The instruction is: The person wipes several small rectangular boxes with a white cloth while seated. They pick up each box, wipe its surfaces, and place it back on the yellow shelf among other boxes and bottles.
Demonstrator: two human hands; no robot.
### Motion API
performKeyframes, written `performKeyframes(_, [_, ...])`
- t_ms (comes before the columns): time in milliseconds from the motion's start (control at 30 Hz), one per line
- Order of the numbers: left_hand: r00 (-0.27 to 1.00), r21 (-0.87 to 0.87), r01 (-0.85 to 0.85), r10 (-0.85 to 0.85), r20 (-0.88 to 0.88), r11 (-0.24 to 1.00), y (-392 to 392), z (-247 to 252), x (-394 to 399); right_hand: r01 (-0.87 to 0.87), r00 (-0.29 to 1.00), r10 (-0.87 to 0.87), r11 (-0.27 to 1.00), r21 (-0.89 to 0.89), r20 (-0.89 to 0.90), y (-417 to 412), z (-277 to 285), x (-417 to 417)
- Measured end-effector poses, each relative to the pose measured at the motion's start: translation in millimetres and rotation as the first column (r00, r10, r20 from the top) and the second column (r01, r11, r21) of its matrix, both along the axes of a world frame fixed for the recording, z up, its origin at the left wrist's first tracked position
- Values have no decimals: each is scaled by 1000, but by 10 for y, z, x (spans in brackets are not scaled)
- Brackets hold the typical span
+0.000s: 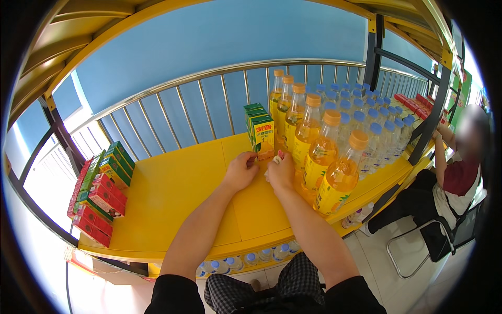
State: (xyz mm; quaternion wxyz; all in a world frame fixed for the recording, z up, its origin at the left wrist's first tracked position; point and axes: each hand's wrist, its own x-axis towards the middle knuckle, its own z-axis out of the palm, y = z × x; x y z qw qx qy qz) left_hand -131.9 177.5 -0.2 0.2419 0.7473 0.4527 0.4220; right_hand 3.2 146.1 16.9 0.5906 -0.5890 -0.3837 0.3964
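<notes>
My left hand [242, 169], fingers curled, is at the near left corner of a short row of green and yellow drink cartons [263, 135] on the yellow metal shelf [180, 184]. Whether it touches or grips a carton I cannot tell. A crumpled whitish and pink cloth [277, 159] is held in my right hand [281, 170], just in front of the cartons. Right beside that hand runs a row of orange drink bottles [306, 137] with orange caps, standing upright.
Clear bottles with blue caps [368, 121] fill the shelf's right part. Red and green cartons [108, 192] are stacked at the left end. A metal railing [188, 114] runs behind. More bottles [251, 258] lie below. A seated person [459, 168] reaches to another shelf at right.
</notes>
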Motion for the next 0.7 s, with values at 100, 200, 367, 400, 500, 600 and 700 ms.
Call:
performKeyframes(100, [1000, -2, 2, -2, -15, 1000, 1, 5, 15, 30, 994, -33, 999, 29, 106, 177, -232, 36])
performKeyframes(200, [1000, -2, 11, -11, 2, 1000, 8, -12, 21, 54, 989, -62, 997, 63, 133, 213, -297, 42])
performKeyframes(367, [1000, 12, 12, -12, 19, 1000, 28, -50, 23, 36, 981, -53, 995, 97, 186, 239, -382, 30])
performKeyframes(400, [999, 26, 12, -13, 31, 1000, 46, -47, 8, 13, 972, -35, 996, 91, 234, 199, -316, 11])
performKeyframes(500, [1000, 69, -12, 11, 15, 998, -42, 44, -66, -139, 977, 124, 987, 75, 175, -146, 55, -65])
performKeyframes(600, [998, -56, 64, -66, -21, 996, -130, 134, -23, -147, 980, 106, 956, 254, 169, 112, -264, -37])
performKeyframes(700, [998, -118, 60, -58, 19, 991, -238, 184, -174, -331, 930, 359, 908, 257, -73, 20, -205, -106])
